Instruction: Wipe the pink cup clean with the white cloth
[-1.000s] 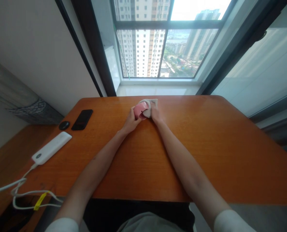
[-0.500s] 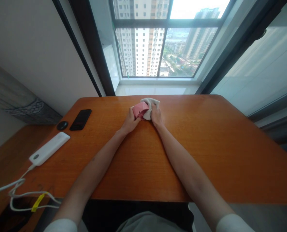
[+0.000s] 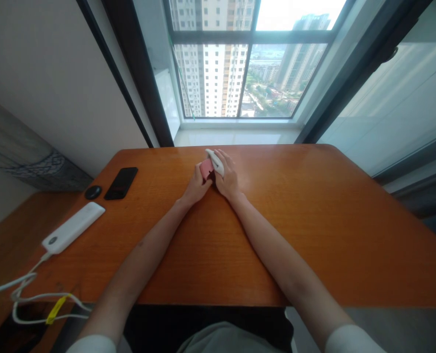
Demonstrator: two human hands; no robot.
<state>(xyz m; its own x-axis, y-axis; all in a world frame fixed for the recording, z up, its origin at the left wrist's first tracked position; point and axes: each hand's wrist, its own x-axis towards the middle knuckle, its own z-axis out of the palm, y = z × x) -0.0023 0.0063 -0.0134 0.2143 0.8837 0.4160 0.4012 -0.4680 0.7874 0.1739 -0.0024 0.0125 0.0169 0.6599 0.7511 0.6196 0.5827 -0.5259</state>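
Note:
Both my hands meet at the far middle of the orange wooden table (image 3: 313, 220). My left hand (image 3: 196, 186) is closed round a small pink cup (image 3: 205, 169), which lies tilted between the hands. My right hand (image 3: 226, 179) is wrapped over a pale cloth (image 3: 216, 161) and presses it against the cup; only a strip of the cloth shows above the fingers. Most of the cup is hidden by the two hands.
A black phone (image 3: 121, 183) and a small black round disc (image 3: 92, 191) lie at the left. Nearer me is a white power bank (image 3: 73, 227) with white cables (image 3: 27, 289) trailing off the table's left front corner. A large window stands behind the table.
My right hand has swung over the cup and bunched the cloth, which spread wider above the cup before. The cup now shows less. My left hand has stayed put.

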